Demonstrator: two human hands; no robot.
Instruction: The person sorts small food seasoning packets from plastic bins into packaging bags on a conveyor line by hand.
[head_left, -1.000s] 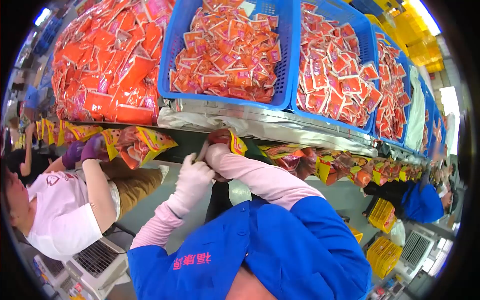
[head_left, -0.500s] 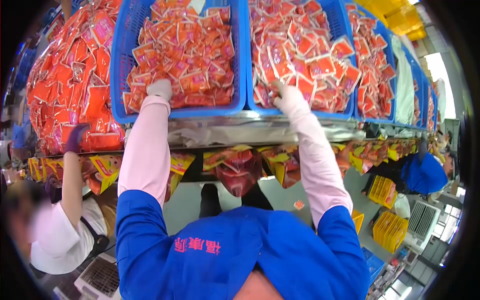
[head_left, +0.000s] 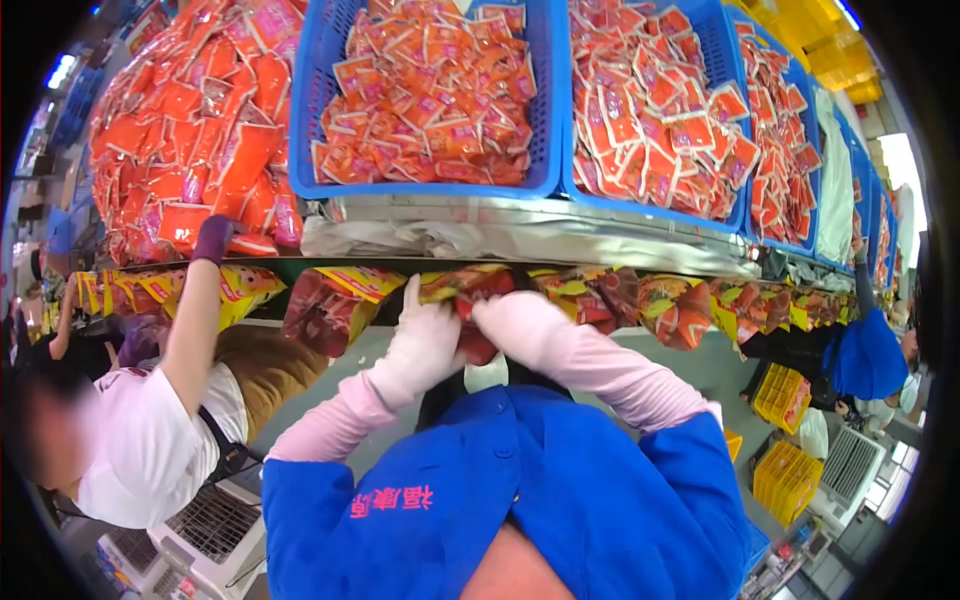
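Observation:
A red and yellow food bag (head_left: 463, 284) hangs upright at the front edge of the line, straight in front of me. My white-gloved left hand (head_left: 424, 338) grips its left side, one finger stretched up along the edge. My white-gloved right hand (head_left: 522, 325) is closed at the bag's upper right, fingertips against the red part by the mouth. Whether a small packet is between those fingertips is hidden. Beyond the hands, two blue crates (head_left: 560, 100) hold small red packets; the left heap of packets (head_left: 430, 95) is nearest.
Similar bags (head_left: 675, 308) hang in a row on both sides. A large pile of red packets (head_left: 190, 130) lies at left, where a co-worker's purple-gloved hand (head_left: 214, 240) reaches. Yellow crates (head_left: 785, 480) stand on the floor at right, near another person in blue (head_left: 868, 352).
Both my hands have drawn back from the crates down to the bag in front of me. The view has shifted, and the co-worker at left has come further into sight.

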